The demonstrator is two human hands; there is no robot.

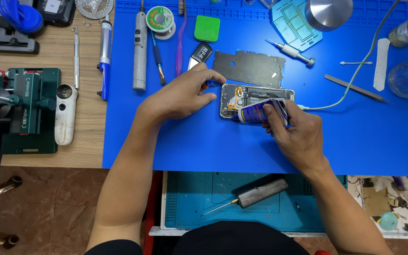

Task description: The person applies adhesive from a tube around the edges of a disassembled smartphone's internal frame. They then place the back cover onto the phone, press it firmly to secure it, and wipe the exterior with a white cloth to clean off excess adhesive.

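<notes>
Nearest us, our left hand (182, 94) pinches the opened phone (256, 99) steady on the blue mat (355, 137) while our right hand (293, 130) squeezes the glue tube (258, 112) over it — too much pressure could flood the internals.

A wooden workbench (86, 137) stands over a brown tiled floor (48, 208), evenly lit.

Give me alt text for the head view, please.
On a blue mat, the right hand squeezes a small tube over an opened phone while the left hand steadies the phone's left end. The removed back plate, a screwdriver, tweezers and solder wire lie behind.
</notes>
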